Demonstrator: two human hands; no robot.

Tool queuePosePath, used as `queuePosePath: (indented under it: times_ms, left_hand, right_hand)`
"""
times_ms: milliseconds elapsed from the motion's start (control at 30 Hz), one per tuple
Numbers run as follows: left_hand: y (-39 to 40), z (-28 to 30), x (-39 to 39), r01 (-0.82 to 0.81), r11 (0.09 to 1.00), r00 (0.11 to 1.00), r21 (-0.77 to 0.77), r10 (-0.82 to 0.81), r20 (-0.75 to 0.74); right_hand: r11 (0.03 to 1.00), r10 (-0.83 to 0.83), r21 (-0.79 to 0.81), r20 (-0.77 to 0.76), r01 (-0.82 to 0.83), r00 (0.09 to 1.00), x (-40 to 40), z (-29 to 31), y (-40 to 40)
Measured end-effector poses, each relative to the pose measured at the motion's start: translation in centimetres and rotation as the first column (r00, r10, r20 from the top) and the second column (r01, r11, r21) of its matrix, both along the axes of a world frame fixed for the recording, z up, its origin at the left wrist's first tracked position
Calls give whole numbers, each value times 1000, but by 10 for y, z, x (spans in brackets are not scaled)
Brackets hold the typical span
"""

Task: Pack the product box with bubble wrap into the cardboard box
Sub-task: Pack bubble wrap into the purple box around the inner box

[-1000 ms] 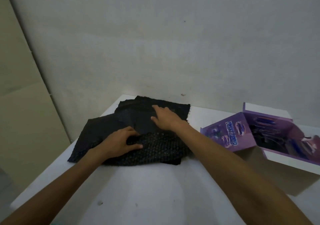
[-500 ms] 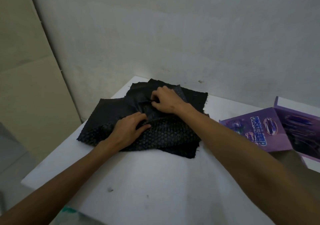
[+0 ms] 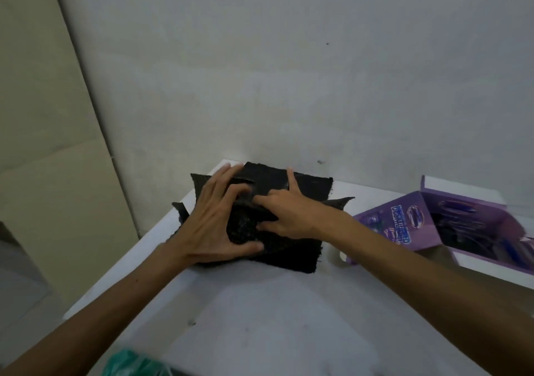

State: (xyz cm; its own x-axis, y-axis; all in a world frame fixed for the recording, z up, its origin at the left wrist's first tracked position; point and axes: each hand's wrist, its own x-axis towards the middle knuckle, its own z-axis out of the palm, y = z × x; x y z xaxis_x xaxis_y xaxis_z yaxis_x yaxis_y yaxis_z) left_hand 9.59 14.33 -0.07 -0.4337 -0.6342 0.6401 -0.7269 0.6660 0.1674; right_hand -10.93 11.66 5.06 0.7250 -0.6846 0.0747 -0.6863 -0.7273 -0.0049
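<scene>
Black bubble wrap lies folded in rough, overlapping layers on the white tabletop. Both the left hand and right hand press on it with fingers spread, grip loose. Just right of it sits the open purple product box.

Bare packing corner; white table (scuffed), plain wall.

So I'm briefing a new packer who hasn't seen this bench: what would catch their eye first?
Both hands, left hand and right hand, spread on a black bubble wrap bundle at the far side of the white table. To its right lies an open purple product box, against the grey wall.
</scene>
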Motion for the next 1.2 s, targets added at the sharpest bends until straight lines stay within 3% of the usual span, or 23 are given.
queuePosePath:
  times_ms: [67, 200, 467, 567, 667, 800, 933, 1033, 1200]
  left_hand:
    - [3, 20, -6, 53, 997, 996, 62, -57, 71]
    - [-9, 46, -25, 95, 964, 993, 249, -76, -86]
    - [-41, 93, -86, 4, 992, 961, -125, 31, 274]
    - [-51, 112, -120, -12, 967, 953, -254, 88, 291]
    - [-56, 133, -163, -65, 957, 975, -282, 120, 185]
    - [-56, 142, -235, 21, 987, 992, -160, -41, -122]
    - [-62, 142, -302, 305, 941, 855, 148, -202, -477]
    - [-64, 139, -342, 383, 894, 834, 232, -227, -502]
    - [-66, 126, -388, 440, 873, 856, 210, -337, -391]
  right_hand:
    - [997, 51, -56, 61, -48, 997, -9, 20, 11]
    - [989, 74, -140, 196, -47, 978, -42, 54, 26]
    - [916, -73, -373, 212, 150, 974, -144, 90, 40]
    - [827, -137, -522, 169, 207, 976, -181, 104, 52]
    - [728, -237, -600, 235, 332, 943, -225, 118, 60]
    - [647, -324, -534, 454, 545, 830, -268, 105, 68]
    - [645, -425, -321, 604, 694, 674, -294, 62, 85]
    - [635, -564, -143, 585, 759, 582, -306, 37, 100]
    - [578, -773, -85, 263, 812, 578, -321, 25, 122]
